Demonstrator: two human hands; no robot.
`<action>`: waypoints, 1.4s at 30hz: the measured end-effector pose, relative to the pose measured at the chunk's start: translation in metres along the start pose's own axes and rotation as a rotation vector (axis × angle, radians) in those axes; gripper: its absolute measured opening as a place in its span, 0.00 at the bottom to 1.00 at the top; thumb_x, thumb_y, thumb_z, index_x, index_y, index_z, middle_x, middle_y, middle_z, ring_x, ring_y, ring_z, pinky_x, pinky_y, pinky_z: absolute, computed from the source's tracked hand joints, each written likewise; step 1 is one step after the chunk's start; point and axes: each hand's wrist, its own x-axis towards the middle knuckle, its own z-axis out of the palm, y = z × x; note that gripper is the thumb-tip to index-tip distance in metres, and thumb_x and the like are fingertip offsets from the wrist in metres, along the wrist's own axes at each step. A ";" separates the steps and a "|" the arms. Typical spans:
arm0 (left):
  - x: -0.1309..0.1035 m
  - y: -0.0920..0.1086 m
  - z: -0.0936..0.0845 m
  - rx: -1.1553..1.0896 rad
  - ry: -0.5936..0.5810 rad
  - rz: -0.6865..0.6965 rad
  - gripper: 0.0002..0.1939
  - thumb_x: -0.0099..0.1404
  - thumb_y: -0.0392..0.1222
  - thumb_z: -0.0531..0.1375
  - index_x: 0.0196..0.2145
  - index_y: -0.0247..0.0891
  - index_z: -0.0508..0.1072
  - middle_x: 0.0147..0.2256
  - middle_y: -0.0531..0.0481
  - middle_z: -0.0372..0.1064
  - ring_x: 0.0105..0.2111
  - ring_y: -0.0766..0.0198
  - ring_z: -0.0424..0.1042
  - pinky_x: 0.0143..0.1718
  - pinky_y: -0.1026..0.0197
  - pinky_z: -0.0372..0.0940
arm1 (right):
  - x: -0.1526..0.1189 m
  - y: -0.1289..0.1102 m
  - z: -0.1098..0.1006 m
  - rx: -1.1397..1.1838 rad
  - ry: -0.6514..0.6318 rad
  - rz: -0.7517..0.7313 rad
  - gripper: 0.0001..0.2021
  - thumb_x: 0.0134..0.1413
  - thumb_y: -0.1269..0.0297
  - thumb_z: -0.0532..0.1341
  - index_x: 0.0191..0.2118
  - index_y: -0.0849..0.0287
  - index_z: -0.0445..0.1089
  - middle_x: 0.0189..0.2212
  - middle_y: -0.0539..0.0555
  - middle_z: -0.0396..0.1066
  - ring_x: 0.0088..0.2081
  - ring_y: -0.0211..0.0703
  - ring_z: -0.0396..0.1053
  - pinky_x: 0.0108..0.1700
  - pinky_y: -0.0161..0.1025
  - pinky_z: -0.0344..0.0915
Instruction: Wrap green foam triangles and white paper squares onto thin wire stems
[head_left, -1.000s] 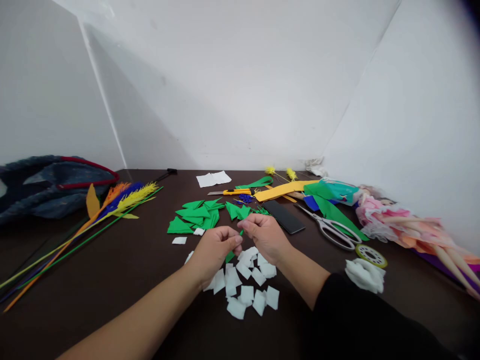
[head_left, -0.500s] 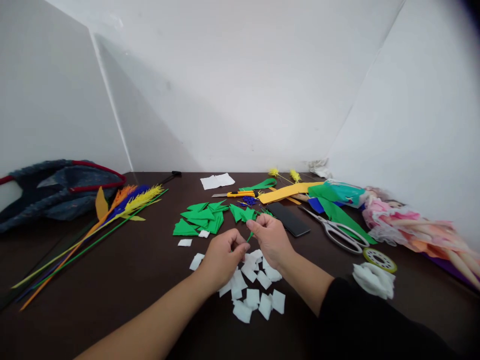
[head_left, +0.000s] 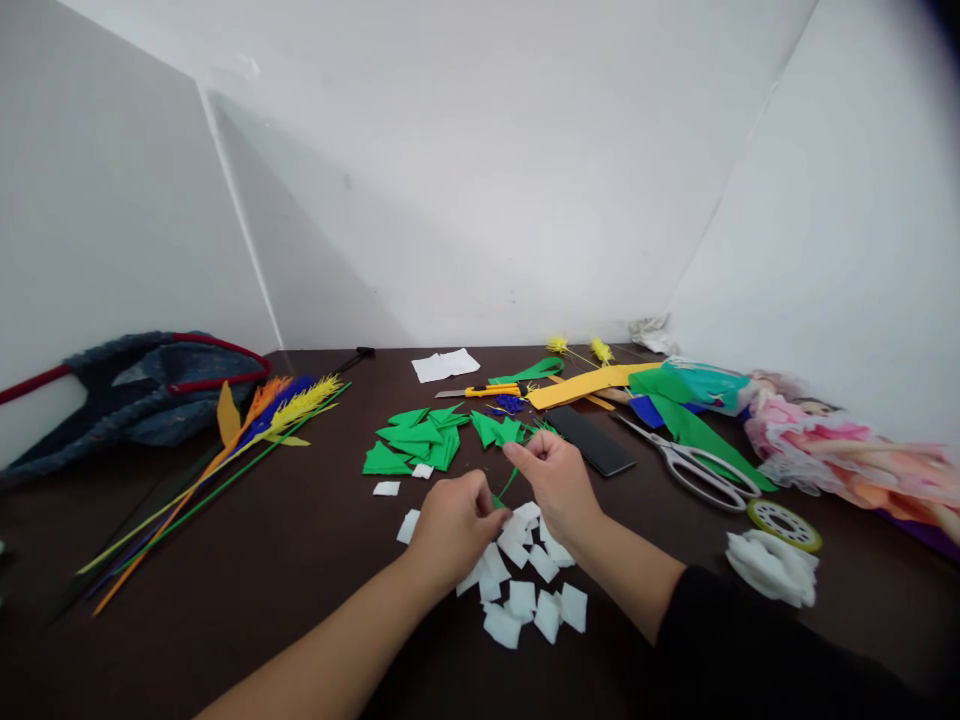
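Note:
Between my two hands runs a small green paper piece [head_left: 508,484], drawn into a thin twisted strand. My left hand [head_left: 459,520] pinches its lower, wider end, and my right hand [head_left: 551,478] pinches the upper end. Both hands are closed at the fingertips. Beneath them lie several white cotton squares [head_left: 522,598], some partly covered by my hands. Just beyond sits a pile of green crepe paper pieces [head_left: 416,440], with a smaller green cluster [head_left: 498,430] beside it.
Behind are a yellow utility knife [head_left: 491,391], white paper [head_left: 445,365] and a yellow strip [head_left: 592,384]. To the right lie a black slab [head_left: 592,440], scissors [head_left: 697,470], tape [head_left: 784,525], cotton [head_left: 772,568] and a doll [head_left: 817,430]. At left are paper stalks [head_left: 225,455] and a denim item [head_left: 165,390].
My hands have drawn slightly apart, and more of the green strand shows between them. The whole view has shifted a little, so things appear further right.

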 end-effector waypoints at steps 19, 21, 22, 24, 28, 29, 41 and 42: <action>0.004 0.008 -0.009 -0.676 -0.019 -0.123 0.06 0.54 0.39 0.56 0.22 0.35 0.64 0.19 0.56 0.62 0.21 0.69 0.60 0.25 0.66 0.56 | -0.004 -0.001 0.002 0.438 -0.419 0.122 0.07 0.45 0.61 0.60 0.29 0.60 0.70 0.21 0.48 0.61 0.24 0.34 0.56 0.28 0.35 0.55; 0.004 0.006 -0.008 -0.729 -0.051 -0.115 0.07 0.54 0.39 0.56 0.21 0.35 0.63 0.18 0.56 0.62 0.20 0.70 0.59 0.24 0.66 0.56 | -0.001 0.002 0.000 0.404 -0.420 0.106 0.05 0.42 0.64 0.62 0.25 0.61 0.70 0.21 0.48 0.63 0.23 0.33 0.56 0.28 0.34 0.54; 0.003 0.006 -0.007 -0.744 -0.071 -0.107 0.07 0.54 0.39 0.56 0.21 0.35 0.63 0.18 0.56 0.61 0.20 0.70 0.58 0.24 0.66 0.55 | 0.000 0.003 -0.001 0.383 -0.409 0.098 0.05 0.42 0.65 0.62 0.23 0.61 0.69 0.20 0.48 0.63 0.23 0.33 0.55 0.27 0.34 0.53; 0.003 0.007 -0.007 -0.754 -0.108 -0.099 0.07 0.54 0.39 0.56 0.22 0.35 0.63 0.18 0.56 0.61 0.19 0.71 0.58 0.24 0.66 0.55 | 0.002 0.006 -0.002 0.344 -0.391 0.092 0.08 0.41 0.64 0.63 0.19 0.61 0.65 0.17 0.46 0.61 0.21 0.32 0.53 0.25 0.34 0.51; 0.002 0.010 -0.006 -0.728 -0.152 -0.108 0.06 0.52 0.39 0.57 0.22 0.35 0.63 0.17 0.57 0.60 0.19 0.71 0.58 0.23 0.66 0.55 | 0.006 0.007 -0.005 0.226 -0.326 0.023 0.13 0.40 0.62 0.63 0.17 0.59 0.59 0.15 0.44 0.54 0.19 0.32 0.49 0.23 0.33 0.47; 0.002 0.011 -0.006 -0.718 -0.157 -0.107 0.06 0.52 0.39 0.57 0.22 0.35 0.63 0.17 0.57 0.60 0.19 0.71 0.58 0.22 0.67 0.54 | 0.006 0.006 -0.006 0.182 -0.301 -0.005 0.14 0.40 0.61 0.63 0.17 0.59 0.57 0.15 0.43 0.53 0.20 0.32 0.48 0.23 0.33 0.47; 0.001 0.015 -0.002 -0.210 -0.020 -0.005 0.04 0.52 0.37 0.56 0.21 0.37 0.66 0.20 0.55 0.63 0.22 0.67 0.61 0.25 0.66 0.54 | 0.008 -0.003 -0.007 -0.214 -0.061 -0.139 0.20 0.39 0.57 0.61 0.14 0.57 0.48 0.12 0.42 0.46 0.18 0.32 0.47 0.21 0.32 0.46; 0.001 0.015 -0.001 -0.155 -0.004 0.017 0.05 0.52 0.36 0.55 0.21 0.37 0.66 0.20 0.55 0.64 0.23 0.67 0.61 0.25 0.66 0.54 | 0.008 -0.003 -0.007 -0.236 -0.046 -0.147 0.20 0.40 0.57 0.61 0.14 0.57 0.48 0.12 0.42 0.46 0.18 0.32 0.47 0.20 0.32 0.46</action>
